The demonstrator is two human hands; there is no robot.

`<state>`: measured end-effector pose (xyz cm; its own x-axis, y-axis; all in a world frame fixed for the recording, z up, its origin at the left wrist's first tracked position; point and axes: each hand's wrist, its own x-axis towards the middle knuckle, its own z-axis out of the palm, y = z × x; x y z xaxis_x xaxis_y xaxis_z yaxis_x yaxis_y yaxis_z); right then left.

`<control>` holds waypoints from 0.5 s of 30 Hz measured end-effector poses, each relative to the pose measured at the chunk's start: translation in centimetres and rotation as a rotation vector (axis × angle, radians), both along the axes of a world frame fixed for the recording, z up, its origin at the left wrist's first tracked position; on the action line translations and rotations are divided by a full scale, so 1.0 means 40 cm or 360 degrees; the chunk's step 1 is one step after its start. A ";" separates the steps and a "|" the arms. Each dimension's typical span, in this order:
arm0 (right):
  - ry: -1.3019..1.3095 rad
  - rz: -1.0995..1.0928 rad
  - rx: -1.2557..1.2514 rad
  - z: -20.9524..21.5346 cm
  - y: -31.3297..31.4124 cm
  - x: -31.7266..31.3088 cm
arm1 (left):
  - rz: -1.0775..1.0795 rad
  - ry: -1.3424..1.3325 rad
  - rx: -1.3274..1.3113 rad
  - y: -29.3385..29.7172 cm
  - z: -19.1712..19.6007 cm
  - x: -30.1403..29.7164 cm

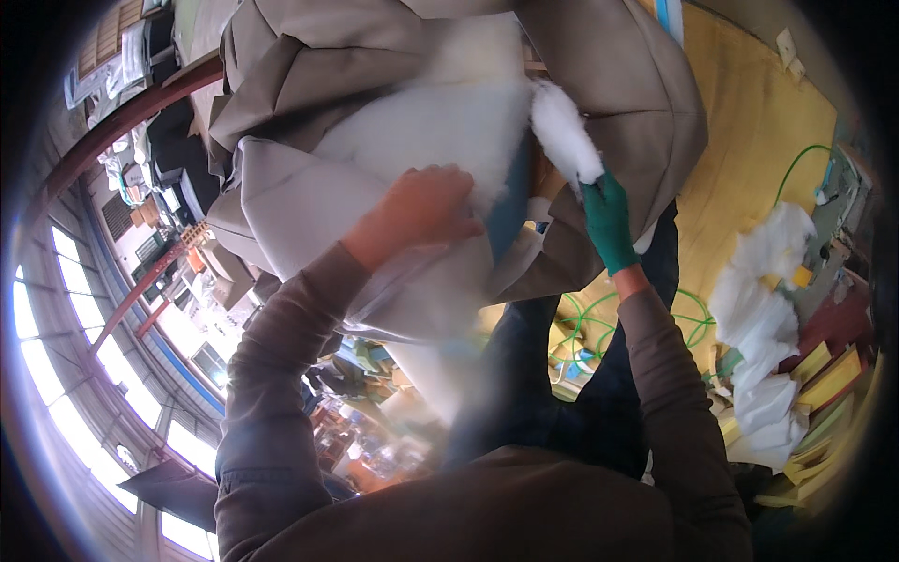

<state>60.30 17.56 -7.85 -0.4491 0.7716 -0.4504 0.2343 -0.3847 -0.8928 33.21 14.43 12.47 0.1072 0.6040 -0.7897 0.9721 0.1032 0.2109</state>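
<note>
While the fingers of the left hand (426,211) curl and press on the white stuffing (440,131), they grip its soft surface inside the opening of the grey fabric cover (627,84). The right hand (607,220), in a green glove, closes its fingers around a fluffy white tuft (565,131) at the edge of that opening. The stuffing looks thick, cloudy and slightly blurred. More white filling (763,309) lies in a pile at the right, near a green hose (599,318).
</note>
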 end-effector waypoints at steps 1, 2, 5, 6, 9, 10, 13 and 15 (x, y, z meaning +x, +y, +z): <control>0.0024 0.0043 0.0094 0.007 -0.004 -0.016 | 0.0052 -0.0006 -0.0061 -0.002 0.000 -0.005; 0.0076 0.0085 0.0222 0.014 -0.002 -0.032 | 0.0104 -0.0049 -0.0034 -0.006 0.002 -0.010; 0.0141 0.0422 0.0650 0.032 0.016 -0.114 | 0.0253 -0.0115 0.0079 -0.027 0.012 -0.015; 0.0249 0.0478 0.0821 0.037 0.021 -0.143 | 0.0285 -0.0117 0.0117 -0.035 0.015 -0.014; 0.0280 0.0651 0.1108 0.033 0.033 -0.227 | 0.0393 -0.0168 0.0000 -0.052 0.022 -0.016; 0.0273 0.0775 0.1186 0.031 0.026 -0.248 | 0.0438 -0.0175 -0.0104 -0.055 0.026 -0.018; 0.0225 0.1061 0.1409 0.019 -0.009 -0.282 | 0.0408 -0.0365 0.0263 -0.065 0.043 -0.024; 0.0159 0.1200 0.1445 0.008 -0.028 -0.283 | 0.0511 -0.0297 0.0266 -0.073 0.060 -0.026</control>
